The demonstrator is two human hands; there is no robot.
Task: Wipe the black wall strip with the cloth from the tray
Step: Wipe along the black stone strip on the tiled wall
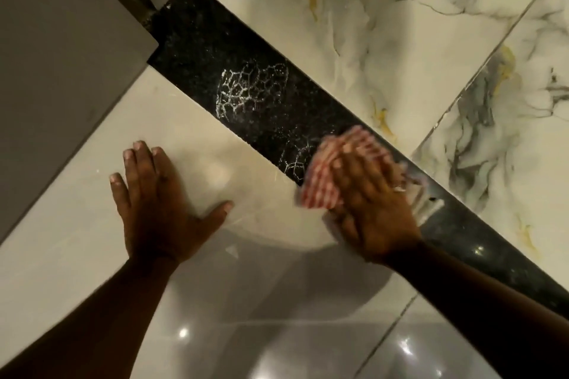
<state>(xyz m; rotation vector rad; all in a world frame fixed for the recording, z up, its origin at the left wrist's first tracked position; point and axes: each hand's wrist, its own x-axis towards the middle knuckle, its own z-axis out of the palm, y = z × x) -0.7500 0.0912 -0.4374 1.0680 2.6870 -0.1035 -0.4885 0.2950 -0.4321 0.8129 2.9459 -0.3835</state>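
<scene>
A black speckled wall strip point(197, 49) runs diagonally from the upper left to the lower right. White foam patches point(246, 89) in a net pattern lie on its middle. My right hand point(369, 197) presses a red-and-white checked cloth point(320, 184) flat against the strip, below the foam; the cloth is motion-blurred. A ring shows on one finger. My left hand point(157, 194) lies flat and spread on the pale glossy tile point(77, 243) left of the strip, holding nothing. The tray is out of view.
White marble-patterned tiles point(385, 24) with grey and gold veins lie on the far side of the strip. A grey panel point(61, 40) with a dark edge fills the upper left corner. Glossy tile with light reflections point(277, 332) spreads below the hands.
</scene>
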